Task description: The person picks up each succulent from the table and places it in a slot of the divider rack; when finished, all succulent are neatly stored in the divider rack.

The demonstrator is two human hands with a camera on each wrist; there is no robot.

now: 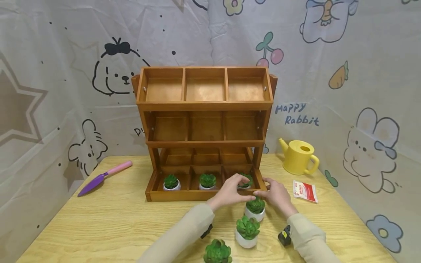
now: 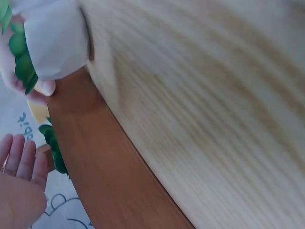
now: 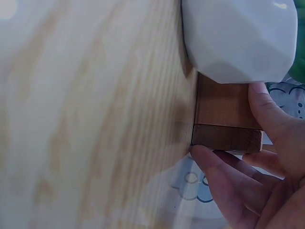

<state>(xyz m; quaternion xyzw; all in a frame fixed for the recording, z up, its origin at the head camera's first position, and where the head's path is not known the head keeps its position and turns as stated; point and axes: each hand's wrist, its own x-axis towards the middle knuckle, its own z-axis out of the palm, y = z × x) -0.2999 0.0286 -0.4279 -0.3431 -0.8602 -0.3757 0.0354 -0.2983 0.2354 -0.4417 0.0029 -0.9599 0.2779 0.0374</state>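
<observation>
Shelf corner pinched, plant half hidden

Right hand has a grip on the wooden shelf's front right corner, thumb in front, fingers round the end. Left hand is relaxed, fingers fairly straight, arched over that plant in the right compartment; honestly can't tell if they touch, and its white pot's mostly blocked. Plant looks upright. Shelf sits on the table, long axis left-right, compartments facing the wearer. Nearest loose succulent gets chopped off by the head view's bottom edge.
</observation>
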